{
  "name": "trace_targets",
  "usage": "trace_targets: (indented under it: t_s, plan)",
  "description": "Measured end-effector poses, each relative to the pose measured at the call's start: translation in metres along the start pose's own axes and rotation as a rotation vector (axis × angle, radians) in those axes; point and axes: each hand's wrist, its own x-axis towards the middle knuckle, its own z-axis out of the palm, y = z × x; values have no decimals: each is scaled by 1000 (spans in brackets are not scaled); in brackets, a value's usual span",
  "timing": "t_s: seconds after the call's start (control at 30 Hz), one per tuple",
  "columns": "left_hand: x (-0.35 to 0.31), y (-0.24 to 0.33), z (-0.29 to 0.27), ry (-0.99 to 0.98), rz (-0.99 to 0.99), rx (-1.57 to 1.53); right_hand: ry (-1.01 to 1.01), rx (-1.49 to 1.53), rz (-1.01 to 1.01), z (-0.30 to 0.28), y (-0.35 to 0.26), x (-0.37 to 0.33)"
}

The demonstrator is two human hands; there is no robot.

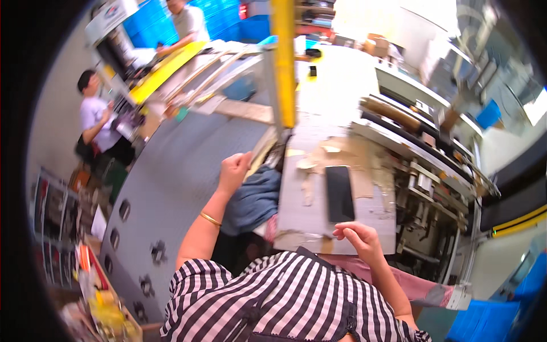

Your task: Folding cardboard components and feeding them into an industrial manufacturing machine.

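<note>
My left hand [235, 171] is closed in a loose fist above the right edge of the grey table; whatever it holds, if anything, is hidden. A crumpled blue denim cloth [255, 199] lies just to its right and below. My right hand [362, 240] is at the near end of the cardboard-covered bench [296, 188], its fingers curled together with nothing visible in them. Just beyond those fingertips lies a flat black phone-like slab [339, 194] with a pale edge. Whether the fingers touch it, I cannot tell. Torn brown cardboard [356, 159] lies around its far end.
A grey table [171, 165] with round holes spreads to my left. An upright yellow post [283, 62] stands ahead. Machinery with rollers [416, 131] flanks the bench on the right. Two people, one seated [101, 122] and one farther back [191, 25], are at the left.
</note>
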Motion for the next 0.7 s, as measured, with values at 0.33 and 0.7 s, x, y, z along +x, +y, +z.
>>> trace_targets:
  t_s: [0.33,0.7]
  plan:
    - [-306,-290,-238,418,-676,906,-390,-56,121,177,-8,75]
    - [-350,-370,-289,365,-918,784,-622,-409,-193,281,-36,129]
